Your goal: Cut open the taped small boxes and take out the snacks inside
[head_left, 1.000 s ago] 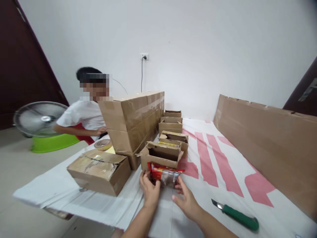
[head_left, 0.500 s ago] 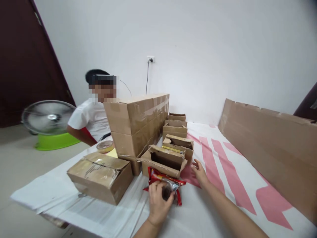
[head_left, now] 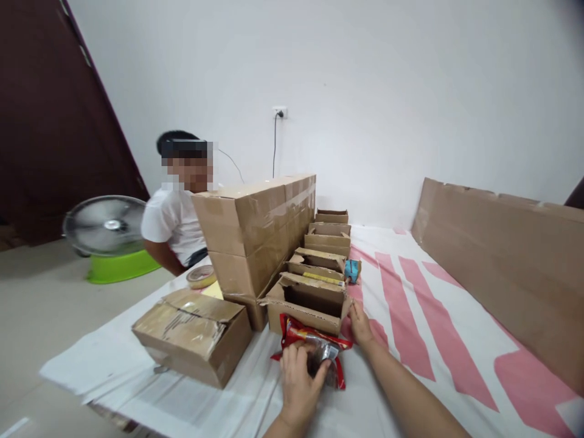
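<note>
Red plastic snack packets (head_left: 338, 372), with a clear shiny part, lie on the cloth just in front of the nearest open cardboard box (head_left: 303, 316). My left hand (head_left: 298, 377) is closed round them, its fingers curled over the top and its thumb on the right. At that box's right end is my right hand (head_left: 359, 325), its fingertips closed on the edge. The box stands with its top flaps up and a dark interior. Just behind it is a second open box (head_left: 317, 261), with a yellow strip (head_left: 323, 278) between the two. A blue packet (head_left: 353, 271) shows at the second box's right end.
Further open boxes (head_left: 327, 237) continue the row toward the wall. Left of it rises a stack of taped cartons (head_left: 260, 225). A closed carton (head_left: 191, 334) and a tape roll (head_left: 201, 277) lie left. A seated person (head_left: 176, 225), fan (head_left: 112, 225) and cardboard panel (head_left: 502, 261) flank the table.
My right hand has come in against the nearest box's end. The second box has shifted left, and the blue packet now shows beside it. My left hand stays on the red packets.
</note>
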{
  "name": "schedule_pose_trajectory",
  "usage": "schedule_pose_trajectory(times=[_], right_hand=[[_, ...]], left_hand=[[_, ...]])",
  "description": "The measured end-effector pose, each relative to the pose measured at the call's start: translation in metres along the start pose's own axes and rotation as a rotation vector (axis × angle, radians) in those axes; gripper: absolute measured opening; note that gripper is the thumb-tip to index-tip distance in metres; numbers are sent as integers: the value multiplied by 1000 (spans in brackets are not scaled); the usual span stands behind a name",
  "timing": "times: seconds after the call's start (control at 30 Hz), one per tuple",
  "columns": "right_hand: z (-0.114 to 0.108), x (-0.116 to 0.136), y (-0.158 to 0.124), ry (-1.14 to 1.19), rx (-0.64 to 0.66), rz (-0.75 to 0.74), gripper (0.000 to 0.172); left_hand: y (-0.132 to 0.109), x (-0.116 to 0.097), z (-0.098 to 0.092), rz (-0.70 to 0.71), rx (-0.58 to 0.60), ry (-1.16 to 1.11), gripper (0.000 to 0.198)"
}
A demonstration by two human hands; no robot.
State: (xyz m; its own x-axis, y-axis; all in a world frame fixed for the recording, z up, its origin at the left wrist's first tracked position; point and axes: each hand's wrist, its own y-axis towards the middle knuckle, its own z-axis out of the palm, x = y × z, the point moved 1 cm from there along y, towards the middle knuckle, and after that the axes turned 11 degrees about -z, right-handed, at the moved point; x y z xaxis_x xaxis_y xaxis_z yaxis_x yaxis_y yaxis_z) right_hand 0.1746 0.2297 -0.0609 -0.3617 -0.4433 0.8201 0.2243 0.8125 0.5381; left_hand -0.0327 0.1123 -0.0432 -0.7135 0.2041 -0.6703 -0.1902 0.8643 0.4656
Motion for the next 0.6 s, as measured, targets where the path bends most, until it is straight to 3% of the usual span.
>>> schedule_pose_trajectory(times=[0.13, 0.23, 0.37, 0.5, 0.6], right_hand=[[-2, -5, -5, -11, -3, 44, 52], [-1, -4, -4, 2, 14, 52, 51], [0, 2, -5, 42, 41, 43, 46], [-1, 4, -7, 85, 47, 42, 42], [-2, 1, -6, 109, 40, 51, 43]], left_hand=[[-8, 2, -10, -65, 45, 61, 40], [-8, 13, -21, -166, 21, 193, 75], [13, 34, -26, -229, 119, 264, 103], [42, 46, -16, -248, 203, 293, 105], [57, 42, -6, -285, 290, 348, 99]])
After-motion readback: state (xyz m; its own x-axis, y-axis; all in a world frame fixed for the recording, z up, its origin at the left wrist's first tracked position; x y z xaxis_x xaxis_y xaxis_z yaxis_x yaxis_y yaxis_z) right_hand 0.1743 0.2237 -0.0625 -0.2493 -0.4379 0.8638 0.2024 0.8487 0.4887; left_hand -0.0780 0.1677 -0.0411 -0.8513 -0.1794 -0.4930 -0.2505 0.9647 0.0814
